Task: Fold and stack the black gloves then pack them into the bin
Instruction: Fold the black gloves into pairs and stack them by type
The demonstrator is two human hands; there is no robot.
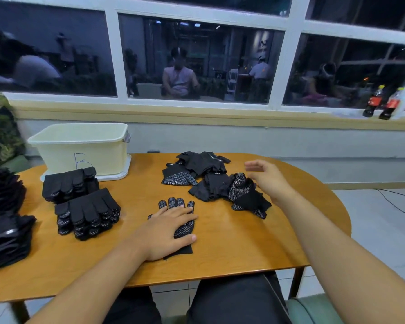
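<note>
Nearest, on the desk (220, 253): left grip (171, 228) spread flat, fingers straight, pressing down a single black glove (184, 226) with its dotted side up. Probably a soft, light knit, limp and without shape of its own; the rubbery dots likely grabby against skin and wood. Best pinched at the cuff or fingertips, then smoothed flat before folding.

Further out to the right: right grip (267, 181) hovering loosely open, holding nothing, just above the loose pile (208, 178) of unfolded gloves. Tangled there, so worth lifting one by an exposed cuff rather than dragging its neighbours along.

To the left, a near stack (89, 213) and behind it a far stack (68, 183), both squashy and apt to slump if squeezed at one end; better clasped from both sides. Just behind those, the cream bin (80, 146), inside hidden from here.
</note>
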